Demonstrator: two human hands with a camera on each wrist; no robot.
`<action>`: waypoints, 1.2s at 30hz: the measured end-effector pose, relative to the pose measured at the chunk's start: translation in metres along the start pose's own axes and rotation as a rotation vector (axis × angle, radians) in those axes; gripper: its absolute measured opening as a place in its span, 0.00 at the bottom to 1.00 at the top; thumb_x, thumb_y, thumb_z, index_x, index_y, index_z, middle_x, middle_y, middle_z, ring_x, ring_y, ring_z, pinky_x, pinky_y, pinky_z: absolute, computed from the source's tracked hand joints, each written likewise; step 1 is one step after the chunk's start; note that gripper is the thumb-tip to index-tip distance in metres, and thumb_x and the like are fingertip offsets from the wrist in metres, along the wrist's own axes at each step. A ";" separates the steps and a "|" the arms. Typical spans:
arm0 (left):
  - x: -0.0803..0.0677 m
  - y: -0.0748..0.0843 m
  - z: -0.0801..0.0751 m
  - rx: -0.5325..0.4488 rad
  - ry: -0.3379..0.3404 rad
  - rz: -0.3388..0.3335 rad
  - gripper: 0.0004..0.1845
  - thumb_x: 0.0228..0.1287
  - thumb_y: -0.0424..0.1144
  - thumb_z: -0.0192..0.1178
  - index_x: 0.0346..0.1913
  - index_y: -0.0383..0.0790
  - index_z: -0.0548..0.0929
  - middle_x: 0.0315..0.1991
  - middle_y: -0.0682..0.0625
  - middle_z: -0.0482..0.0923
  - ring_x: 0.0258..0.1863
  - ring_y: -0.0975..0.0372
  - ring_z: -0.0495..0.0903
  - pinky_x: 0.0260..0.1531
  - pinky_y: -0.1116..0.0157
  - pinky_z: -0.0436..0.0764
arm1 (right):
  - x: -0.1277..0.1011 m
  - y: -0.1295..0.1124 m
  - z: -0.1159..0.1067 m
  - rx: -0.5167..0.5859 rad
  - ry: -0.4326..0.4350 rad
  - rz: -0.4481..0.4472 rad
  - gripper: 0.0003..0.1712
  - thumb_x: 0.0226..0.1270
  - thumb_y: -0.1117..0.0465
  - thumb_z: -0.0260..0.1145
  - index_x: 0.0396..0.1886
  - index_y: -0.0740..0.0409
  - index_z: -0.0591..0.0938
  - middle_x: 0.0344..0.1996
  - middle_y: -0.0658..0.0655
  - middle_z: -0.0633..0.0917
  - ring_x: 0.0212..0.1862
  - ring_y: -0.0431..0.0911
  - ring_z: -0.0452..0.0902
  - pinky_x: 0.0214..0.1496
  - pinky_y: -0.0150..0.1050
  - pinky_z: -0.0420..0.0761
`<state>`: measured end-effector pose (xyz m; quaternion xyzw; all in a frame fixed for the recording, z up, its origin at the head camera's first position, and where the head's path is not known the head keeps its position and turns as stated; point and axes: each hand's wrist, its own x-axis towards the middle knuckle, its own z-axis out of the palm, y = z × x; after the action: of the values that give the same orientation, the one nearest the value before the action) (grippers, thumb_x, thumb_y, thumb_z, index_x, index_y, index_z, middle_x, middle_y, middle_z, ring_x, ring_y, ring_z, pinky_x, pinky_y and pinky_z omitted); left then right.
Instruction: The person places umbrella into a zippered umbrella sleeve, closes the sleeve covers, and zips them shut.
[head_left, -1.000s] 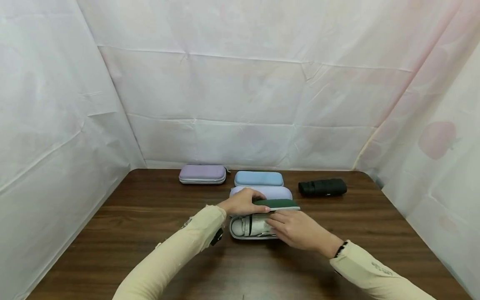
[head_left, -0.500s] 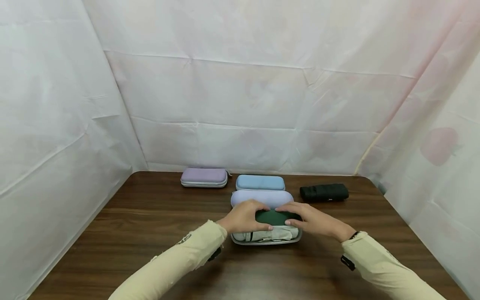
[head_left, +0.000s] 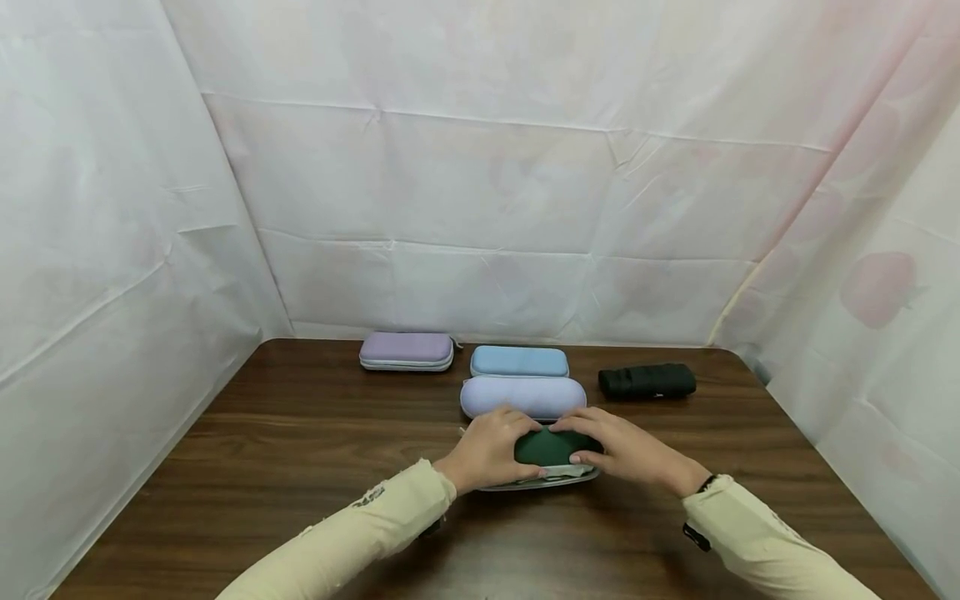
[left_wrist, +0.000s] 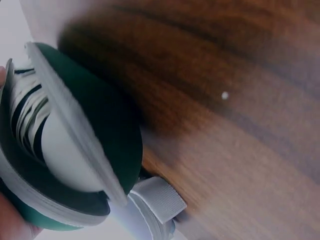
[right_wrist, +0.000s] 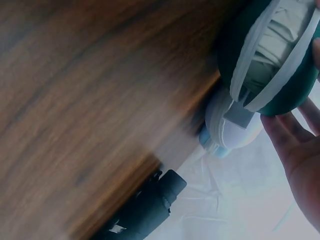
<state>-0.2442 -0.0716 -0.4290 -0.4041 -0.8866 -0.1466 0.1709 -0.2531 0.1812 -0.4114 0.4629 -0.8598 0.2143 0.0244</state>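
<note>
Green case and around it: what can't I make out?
Head: most of the pale folded umbrella inside the green case, hidden by the lid and left hand.
Left wrist: most of that hand, cut off by the left edge.
Right wrist: black folding umbrella, one end past the bottom edge.

Soft light washes the pale sheeting (head_left: 480, 167) and glazes the near surface (head_left: 517, 550); the hazy left wrist view shows shadow beside the green zippered case (left_wrist: 110, 130).
</note>
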 end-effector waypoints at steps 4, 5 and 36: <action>-0.003 0.004 0.004 0.060 0.038 0.024 0.30 0.49 0.60 0.70 0.51 0.44 0.81 0.46 0.54 0.80 0.46 0.63 0.75 0.43 0.66 0.76 | -0.001 -0.003 0.003 -0.027 0.032 -0.022 0.25 0.63 0.57 0.68 0.60 0.51 0.76 0.54 0.49 0.75 0.54 0.42 0.72 0.49 0.41 0.76; -0.003 0.005 0.004 0.068 0.047 0.024 0.30 0.49 0.60 0.70 0.51 0.45 0.81 0.46 0.54 0.79 0.47 0.62 0.75 0.44 0.66 0.76 | -0.001 -0.003 0.004 -0.031 0.039 -0.020 0.25 0.62 0.57 0.68 0.59 0.51 0.76 0.54 0.49 0.76 0.53 0.42 0.72 0.49 0.41 0.76; -0.017 -0.063 -0.024 -0.447 -0.340 -0.030 0.17 0.67 0.20 0.44 0.53 0.29 0.80 0.50 0.43 0.80 0.53 0.57 0.76 0.52 0.65 0.73 | 0.015 -0.021 0.011 -0.325 0.076 -0.004 0.29 0.48 0.48 0.77 0.52 0.47 0.81 0.39 0.46 0.76 0.37 0.39 0.73 0.36 0.38 0.76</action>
<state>-0.2777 -0.1326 -0.4222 -0.4372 -0.8542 -0.2710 -0.0757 -0.2432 0.1553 -0.4103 0.4463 -0.8805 0.0899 0.1319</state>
